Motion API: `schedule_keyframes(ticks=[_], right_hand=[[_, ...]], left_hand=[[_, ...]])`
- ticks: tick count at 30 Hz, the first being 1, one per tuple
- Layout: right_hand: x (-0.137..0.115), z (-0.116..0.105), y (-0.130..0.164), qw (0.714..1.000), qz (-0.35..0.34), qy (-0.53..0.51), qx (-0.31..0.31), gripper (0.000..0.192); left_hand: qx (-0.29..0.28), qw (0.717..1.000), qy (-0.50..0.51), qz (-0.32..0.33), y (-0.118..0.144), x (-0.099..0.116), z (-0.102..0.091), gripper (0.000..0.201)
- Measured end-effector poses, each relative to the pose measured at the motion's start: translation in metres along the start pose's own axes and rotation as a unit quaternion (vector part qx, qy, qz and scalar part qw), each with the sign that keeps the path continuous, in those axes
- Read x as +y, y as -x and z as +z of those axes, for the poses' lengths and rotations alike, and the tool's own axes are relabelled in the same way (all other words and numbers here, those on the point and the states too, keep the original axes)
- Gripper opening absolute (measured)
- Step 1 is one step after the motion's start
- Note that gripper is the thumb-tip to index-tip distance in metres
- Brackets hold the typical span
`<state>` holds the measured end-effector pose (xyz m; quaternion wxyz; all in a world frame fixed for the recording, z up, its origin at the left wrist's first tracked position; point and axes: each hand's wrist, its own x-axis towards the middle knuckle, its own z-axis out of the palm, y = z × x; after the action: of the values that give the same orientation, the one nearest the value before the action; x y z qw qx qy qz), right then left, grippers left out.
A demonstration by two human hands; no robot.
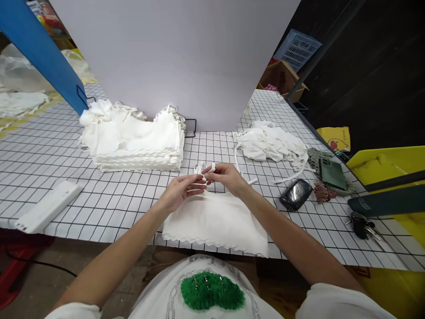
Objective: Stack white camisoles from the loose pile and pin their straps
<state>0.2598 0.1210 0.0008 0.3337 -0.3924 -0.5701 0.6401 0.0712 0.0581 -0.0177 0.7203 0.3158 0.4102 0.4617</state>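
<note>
1. Working at the near edge of the gridded table (99, 208), your left hand (179, 191) and right hand (226, 177) met over a flat white garment (215, 221) lying directly in front of you.
2. Both hands were pinched on the garment's thin white strap (201, 169); the right hand had a turn of it wrapped around a raised finger, the left gripped the strap end just beside it. Neither hand was free.
3. Judging by the grip, the step in hand was knotting or looping that strap. To do it well, I would keep the strap flat and untwisted, hold even tension between the two pinches, and leave the garment body lying smooth on the table so the scalloped hem stays square.
4. A neat folded stack of white garments (136, 141) sat far left of your hands, against the pale upright board (179, 57). A loose heap of white pieces (272, 144) lay far right, with straps trailing toward you.
5. A white oblong device (46, 206) lay at near left. At right were a black wrapped object (295, 195), a dark green phone (332, 173) and a bunch of keys (361, 223).
6. Writing: none could be read. The yellow bag (337, 138) at far right carried a small red printed figure, too small to make out. The lettering above the green patch on your shirt (212, 290) was not legible.
</note>
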Motion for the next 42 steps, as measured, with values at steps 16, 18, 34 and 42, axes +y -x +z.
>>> schedule_keyframes(ticks=[16, 18, 34, 42], right_hand=[[-0.009, -0.011, 0.017, 0.955, -0.122, 0.245, -0.117, 0.031], [-0.009, -0.009, 0.014, 0.955, -0.087, 0.236, -0.156, 0.031], [0.031, -0.025, 0.006, 0.893, -0.106, 0.397, -0.183, 0.014], [0.036, -0.019, -0.003, 0.833, -0.147, 0.451, -0.284, 0.021]], left_hand=[[0.042, 0.961, -0.239, 0.135, 0.006, -0.002, 0.013, 0.020], [0.046, 0.952, -0.260, 0.155, 0.006, 0.001, 0.013, 0.018], [0.041, 0.774, -0.618, 0.131, -0.001, -0.038, -0.010, 0.012], [0.033, 0.788, -0.596, 0.152, -0.001, -0.040, -0.013, 0.005]])
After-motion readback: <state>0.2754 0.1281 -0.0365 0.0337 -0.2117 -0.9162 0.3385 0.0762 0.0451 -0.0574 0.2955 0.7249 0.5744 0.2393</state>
